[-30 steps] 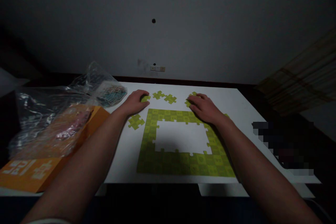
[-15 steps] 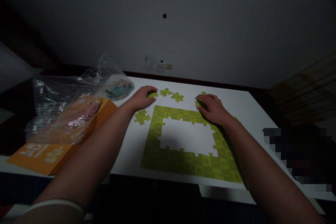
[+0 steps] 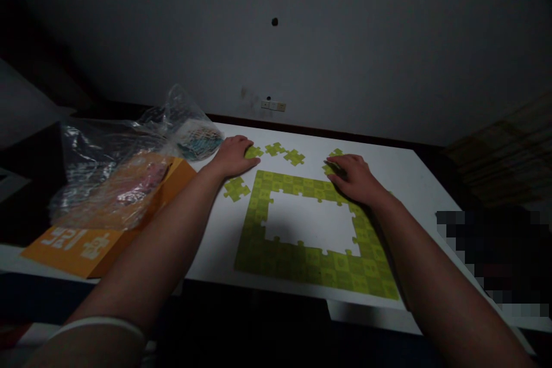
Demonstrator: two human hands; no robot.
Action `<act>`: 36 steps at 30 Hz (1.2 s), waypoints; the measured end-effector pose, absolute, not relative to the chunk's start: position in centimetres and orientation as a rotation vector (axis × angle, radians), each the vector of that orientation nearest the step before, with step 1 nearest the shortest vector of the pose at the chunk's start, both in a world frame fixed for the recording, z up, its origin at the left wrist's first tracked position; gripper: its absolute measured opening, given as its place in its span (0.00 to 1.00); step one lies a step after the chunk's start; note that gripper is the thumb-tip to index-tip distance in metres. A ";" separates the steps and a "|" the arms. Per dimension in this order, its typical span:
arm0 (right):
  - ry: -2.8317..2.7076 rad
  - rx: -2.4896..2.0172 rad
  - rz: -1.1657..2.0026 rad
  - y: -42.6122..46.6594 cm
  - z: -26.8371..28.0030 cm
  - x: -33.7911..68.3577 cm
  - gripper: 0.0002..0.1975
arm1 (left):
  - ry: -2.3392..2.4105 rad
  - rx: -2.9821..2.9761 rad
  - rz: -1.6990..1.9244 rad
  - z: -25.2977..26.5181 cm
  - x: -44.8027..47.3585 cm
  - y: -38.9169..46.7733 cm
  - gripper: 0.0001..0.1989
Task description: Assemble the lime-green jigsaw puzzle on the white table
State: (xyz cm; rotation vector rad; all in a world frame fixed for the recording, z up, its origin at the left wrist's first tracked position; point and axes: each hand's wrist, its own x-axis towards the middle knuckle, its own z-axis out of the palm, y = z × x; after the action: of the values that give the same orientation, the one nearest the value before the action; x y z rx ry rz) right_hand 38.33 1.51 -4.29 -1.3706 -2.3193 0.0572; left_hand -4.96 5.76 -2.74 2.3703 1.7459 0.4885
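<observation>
On the white table lies a green puzzle frame (image 3: 282, 257) with a jagged, knob-edged opening that shows the white tabletop. My left hand (image 3: 233, 156) rests at the frame's upper left, thumb apart from the fingers, beside a green puzzle piece (image 3: 254, 152) that it partly covers. Past the frame's top right corner, my right hand (image 3: 354, 178) has its thumb and fingers parted around another green piece (image 3: 329, 168), largely hidden by it. Loose pieces lie nearby: one (image 3: 275, 149) and another (image 3: 295, 157) between my hands, and one (image 3: 236, 190) below my left hand.
At the left, an orange box (image 3: 71, 250) lies beneath a crumpled clear plastic bag (image 3: 99, 155). Behind it sits a bagged stack of teal and white pieces (image 3: 198, 141). A wall with a socket strip (image 3: 273, 106) rises beyond the table. A patterned curtain (image 3: 504, 155) hangs at right.
The whole view has shifted slightly. My left hand's fingers have come down a little, with the thumb stretched more to the right. My right hand stays at nearly the same spot.
</observation>
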 end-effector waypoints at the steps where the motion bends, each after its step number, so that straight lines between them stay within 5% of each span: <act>1: -2.316 -1.389 0.038 1.5 -4.2 38.5 0.24 | 1.748 2.376 0.484 -2.7 -5.0 5.7 0.37; 36: -2.272 -1.382 0.172 1.6 -4.3 39.1 0.23 | 1.394 2.016 0.996 -2.4 -4.9 5.6 0.29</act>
State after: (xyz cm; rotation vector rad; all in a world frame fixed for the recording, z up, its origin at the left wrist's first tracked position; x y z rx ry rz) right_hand 39.14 1.59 -4.28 -1.3816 -2.2715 0.1722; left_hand -4.90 5.56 -2.40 2.0159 1.3938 0.9965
